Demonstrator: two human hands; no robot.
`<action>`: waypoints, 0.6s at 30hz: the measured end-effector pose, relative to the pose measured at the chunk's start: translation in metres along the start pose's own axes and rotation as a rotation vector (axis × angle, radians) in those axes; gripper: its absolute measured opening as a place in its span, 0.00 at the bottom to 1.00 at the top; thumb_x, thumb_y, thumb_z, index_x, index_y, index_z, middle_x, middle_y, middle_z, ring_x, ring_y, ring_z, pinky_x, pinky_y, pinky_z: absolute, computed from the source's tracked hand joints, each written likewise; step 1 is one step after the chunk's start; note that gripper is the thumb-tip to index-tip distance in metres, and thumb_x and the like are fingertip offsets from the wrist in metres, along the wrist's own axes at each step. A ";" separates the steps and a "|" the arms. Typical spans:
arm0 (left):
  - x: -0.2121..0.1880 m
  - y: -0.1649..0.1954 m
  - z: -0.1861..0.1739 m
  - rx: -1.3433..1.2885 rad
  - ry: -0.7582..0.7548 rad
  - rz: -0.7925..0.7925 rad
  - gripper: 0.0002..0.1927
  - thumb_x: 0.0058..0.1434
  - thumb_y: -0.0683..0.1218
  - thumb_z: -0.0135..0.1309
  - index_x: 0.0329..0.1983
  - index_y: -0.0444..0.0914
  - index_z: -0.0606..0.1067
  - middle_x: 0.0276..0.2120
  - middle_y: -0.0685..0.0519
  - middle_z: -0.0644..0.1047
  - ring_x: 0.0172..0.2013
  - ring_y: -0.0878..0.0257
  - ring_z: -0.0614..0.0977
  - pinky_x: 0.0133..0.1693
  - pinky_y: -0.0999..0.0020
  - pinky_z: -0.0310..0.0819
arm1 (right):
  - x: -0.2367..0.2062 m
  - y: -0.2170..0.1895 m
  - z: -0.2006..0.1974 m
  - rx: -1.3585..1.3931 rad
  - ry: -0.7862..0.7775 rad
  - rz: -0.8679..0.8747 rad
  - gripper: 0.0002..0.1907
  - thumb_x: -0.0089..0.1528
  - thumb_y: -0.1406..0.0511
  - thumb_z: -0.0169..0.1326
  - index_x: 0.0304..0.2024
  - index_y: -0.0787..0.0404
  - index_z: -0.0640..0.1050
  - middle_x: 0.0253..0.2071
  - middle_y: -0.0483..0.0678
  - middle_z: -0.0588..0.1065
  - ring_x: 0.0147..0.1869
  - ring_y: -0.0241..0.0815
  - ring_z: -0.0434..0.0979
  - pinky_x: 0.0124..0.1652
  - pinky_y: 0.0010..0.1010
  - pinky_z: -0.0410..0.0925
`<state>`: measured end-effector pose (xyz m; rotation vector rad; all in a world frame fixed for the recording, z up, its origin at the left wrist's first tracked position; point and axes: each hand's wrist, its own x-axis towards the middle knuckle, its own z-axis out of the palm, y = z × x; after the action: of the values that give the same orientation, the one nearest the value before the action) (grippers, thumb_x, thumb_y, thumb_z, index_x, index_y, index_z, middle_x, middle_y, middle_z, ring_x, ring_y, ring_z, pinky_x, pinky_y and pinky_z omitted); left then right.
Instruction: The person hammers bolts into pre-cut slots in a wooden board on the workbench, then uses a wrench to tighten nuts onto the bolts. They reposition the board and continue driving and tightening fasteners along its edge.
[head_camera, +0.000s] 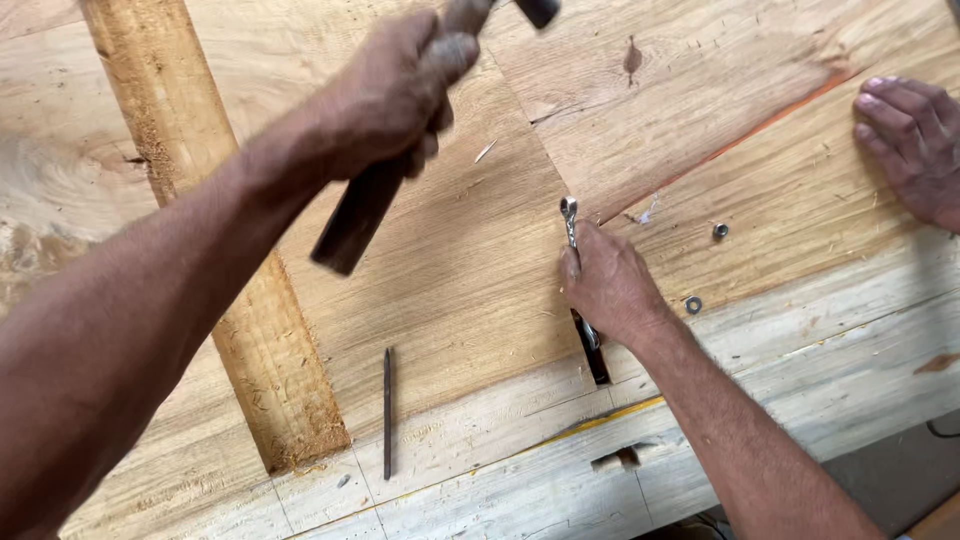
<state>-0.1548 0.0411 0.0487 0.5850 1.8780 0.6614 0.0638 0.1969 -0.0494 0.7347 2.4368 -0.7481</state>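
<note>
My left hand (395, 90) is raised over the boards and grips a hammer (355, 220) by its dark wooden handle; the hammer's head reaches the top edge of the view. My right hand (607, 285) rests on the wooden surface (470, 260), closed around a small shiny wrench (570, 215) whose ring end sticks out above my fingers. Just below that hand a dark narrow slot (598, 365) is cut in the wood.
A rough wooden batten (200, 230) lies diagonally at the left. A long dark metal pin (387, 412) lies near the front edge. A nut (720, 231) and a washer (693, 304) sit right of my hand. Another person's hand (915, 145) lies flat at the right edge.
</note>
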 end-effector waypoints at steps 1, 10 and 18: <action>0.000 0.000 0.000 0.050 -0.054 -0.013 0.19 0.71 0.59 0.37 0.47 0.41 0.71 0.25 0.54 0.70 0.21 0.66 0.69 0.22 0.69 0.72 | 0.000 0.001 0.000 -0.002 0.056 -0.051 0.08 0.68 0.66 0.48 0.40 0.65 0.70 0.28 0.57 0.74 0.34 0.52 0.80 0.36 0.46 0.76; -0.004 0.001 0.003 -0.148 0.082 -0.118 0.17 0.71 0.58 0.36 0.47 0.42 0.67 0.26 0.55 0.69 0.22 0.65 0.70 0.22 0.69 0.73 | 0.002 0.005 0.004 0.021 0.095 -0.056 0.09 0.66 0.65 0.50 0.40 0.67 0.70 0.33 0.63 0.75 0.39 0.62 0.81 0.42 0.53 0.73; 0.001 0.002 0.007 -0.154 0.054 -0.091 0.17 0.71 0.58 0.37 0.45 0.41 0.68 0.25 0.55 0.69 0.21 0.64 0.69 0.21 0.68 0.70 | 0.000 0.006 0.004 -0.022 0.125 -0.125 0.10 0.68 0.66 0.49 0.38 0.69 0.70 0.35 0.66 0.75 0.43 0.67 0.78 0.44 0.56 0.70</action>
<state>-0.1483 0.0444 0.0468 0.3836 1.8721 0.7611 0.0687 0.1988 -0.0539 0.6435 2.6198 -0.7408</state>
